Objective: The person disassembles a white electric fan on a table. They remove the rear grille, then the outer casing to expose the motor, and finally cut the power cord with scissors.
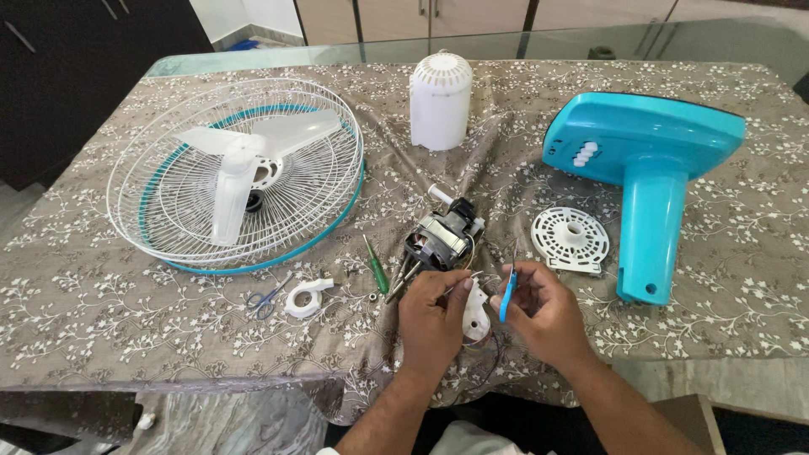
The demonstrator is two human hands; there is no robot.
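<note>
Lower centre of frame: left hand (431, 313) grips a white bracket (476, 313) with wires; right hand (539, 313) pinches blue-handled cutters (508, 295) beside it. Motor (442, 238) lies just above; screwdriver (376, 264) to its left

A home dining room, it seems: a glass-topped surface (725, 38) under a floral cloth (101, 303), dark cabinets (76, 67) beside it, wooden doors (404, 17) and tiled floor behind.

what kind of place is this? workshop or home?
Likely a home, at a dining-type table with a floral cloth, not a workshop. A taken-apart fan lies on it: grille, motor, blue base. Dark cabinets stand behind.
</note>
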